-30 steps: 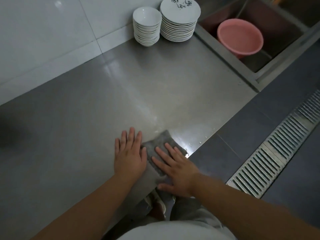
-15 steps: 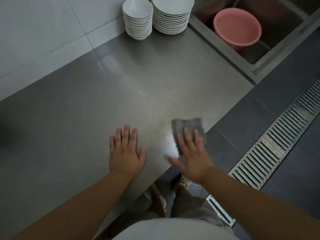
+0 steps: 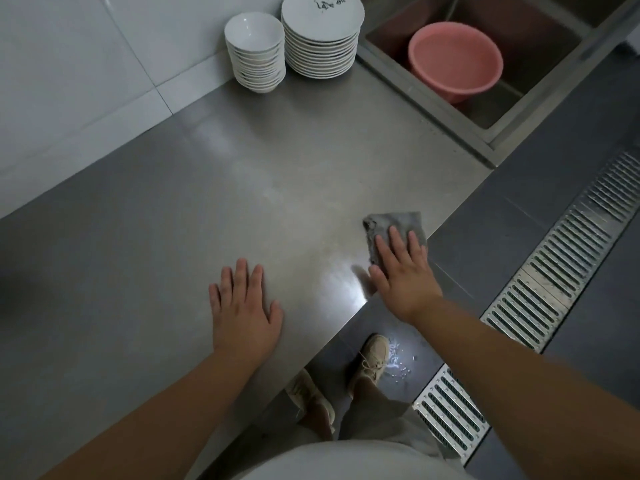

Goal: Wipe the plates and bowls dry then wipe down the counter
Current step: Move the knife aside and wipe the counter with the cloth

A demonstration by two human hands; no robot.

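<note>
— How far along are we?

— I'm judging us well into the last part. The counter point(image 3: 242, 188) is showing a dull sheen (I can't tell wet from dry). The plates point(image 3: 322, 36) are sitting stacked at the counter's far corner, with the bowls point(image 3: 254, 53) stacked just beside them, so I'm taking the drying as done.

— And the hands?

— The left hand point(image 3: 242, 306) is lying flat and empty near the counter's front edge. The right hand point(image 3: 403, 275), fingers straight, is pressing the cloth point(image 3: 394, 221) down at that edge.

— What's left?

— I'm guessing the rest of the counter.
</note>
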